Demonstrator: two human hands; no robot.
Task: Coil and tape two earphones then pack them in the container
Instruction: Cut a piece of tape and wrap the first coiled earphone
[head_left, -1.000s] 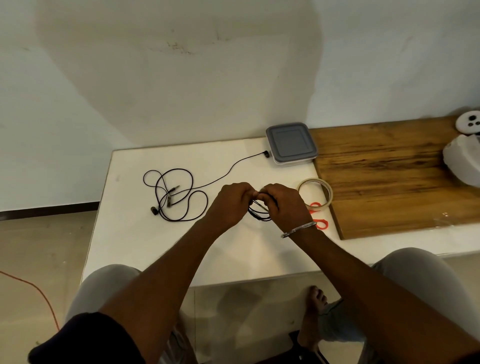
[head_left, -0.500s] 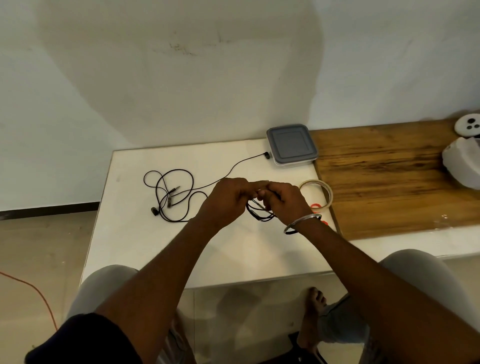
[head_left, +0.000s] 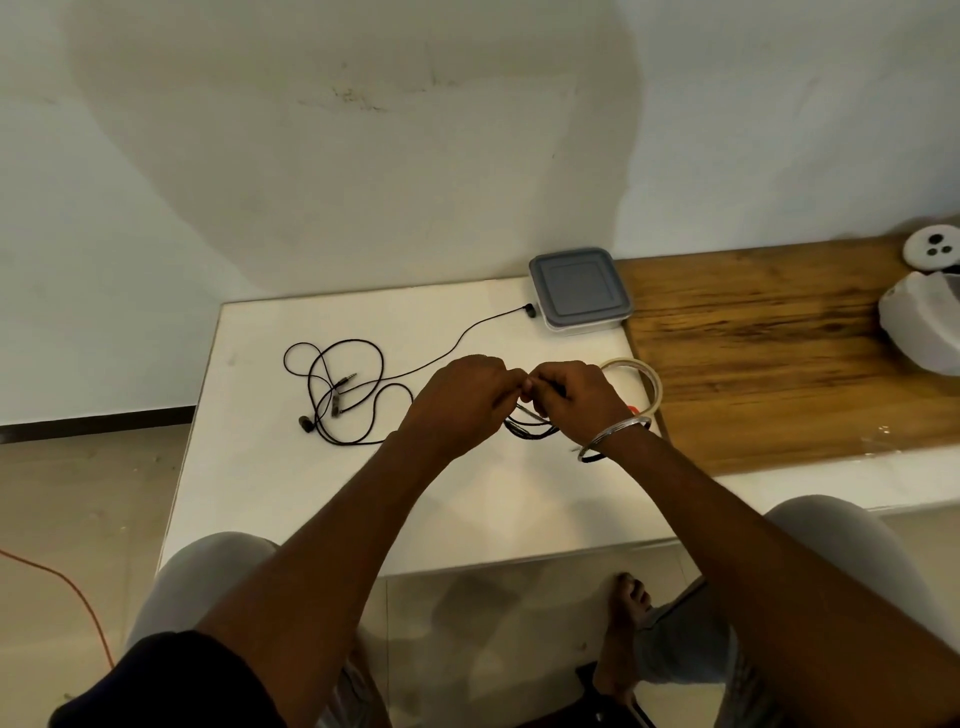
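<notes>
Over the middle of the white table, the person's 2 hands meet with their backs turned upward. Left hand and right hand both have the fingers curled inward, and the fingertips come together at 1 spot between them. Both pinch the coiled earphone, a black cable gathered into several loops that hang just below and between the hands, close over the table top. Exact finger placement on the cable is hidden behind the knuckles. A metal bangle sits on the right wrist. To the left of the hands, the loose earphone lies uncoiled on the table in a tangle of open loops, with 1 earbud at the near left of the tangle and the plug inside it. Its other strand runs away to the far right and ends in an earbud just beside the container. That container is square, clear-walled, closed with a grey lid, and stands at the far edge of the table against the wall. A tape roll lies flat just beyond the right hand, next to the edge of a wooden board. A white appliance rests at the board's far right end. An orange cable crosses the floor at the left.
</notes>
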